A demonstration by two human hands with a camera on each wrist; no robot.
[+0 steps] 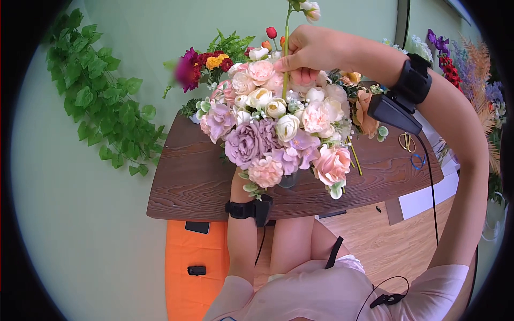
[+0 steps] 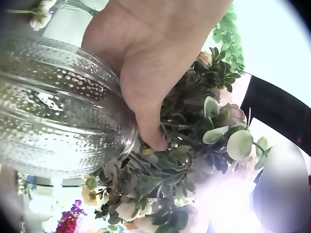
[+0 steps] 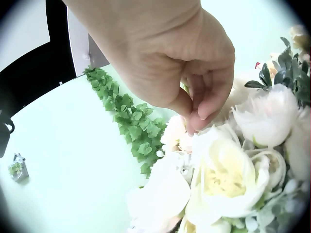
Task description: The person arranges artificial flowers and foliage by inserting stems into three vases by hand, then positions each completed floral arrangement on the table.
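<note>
High over the bouquet (image 1: 257, 142) of pink, cream and lilac artificial flowers, my right hand (image 1: 308, 51) pinches the green stem (image 1: 286, 33) of a white flower (image 1: 310, 10) between thumb and fingers. The stem's lower end reaches down among the blooms. In the right wrist view, the fingertips are right at the pale petals. My left hand (image 2: 150, 63) grips the neck of a ribbed clear glass vase (image 2: 53, 107), its thumb lying by the stems and leaves (image 2: 165, 170) at the mouth. From the head view, the blooms hide that hand.
The bouquet stands over a dark wooden table (image 1: 187, 184). Gold scissors (image 1: 407, 142) and a blue loop (image 1: 417, 161) lie at its right side, near loose green stems (image 1: 354, 156). More flowers stand behind and at right. A leafy vine (image 1: 101, 96) hangs on the left wall.
</note>
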